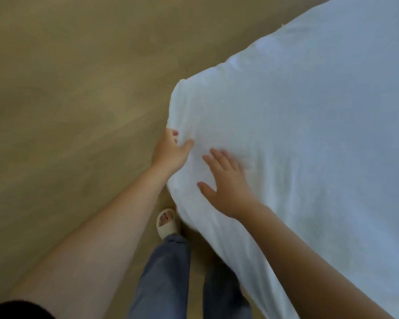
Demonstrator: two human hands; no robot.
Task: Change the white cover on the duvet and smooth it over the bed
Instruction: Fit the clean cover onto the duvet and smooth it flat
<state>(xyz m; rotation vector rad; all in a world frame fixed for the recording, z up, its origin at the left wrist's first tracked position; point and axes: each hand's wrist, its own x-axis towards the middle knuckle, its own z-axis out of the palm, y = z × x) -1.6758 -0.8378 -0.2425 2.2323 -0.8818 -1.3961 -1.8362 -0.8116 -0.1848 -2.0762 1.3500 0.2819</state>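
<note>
Draping over the near corner of the bed, which it hides, the white fabric duvet cover (pixel 297 125) lies mostly flat, with soft creases by the edge. The left hand (pixel 171 150) pinches the hanging corner fold between thumb and fingers. The right hand (pixel 228 185) rests on top, fingers spread flat. This looks like the smoothing stage. The next move probably calls for tugging the corner taut while the palm sweeps the creases outward. Below lie a cream open-toed slipper (pixel 167 223) and the tan wood-look floor (pixel 67 88).
</note>
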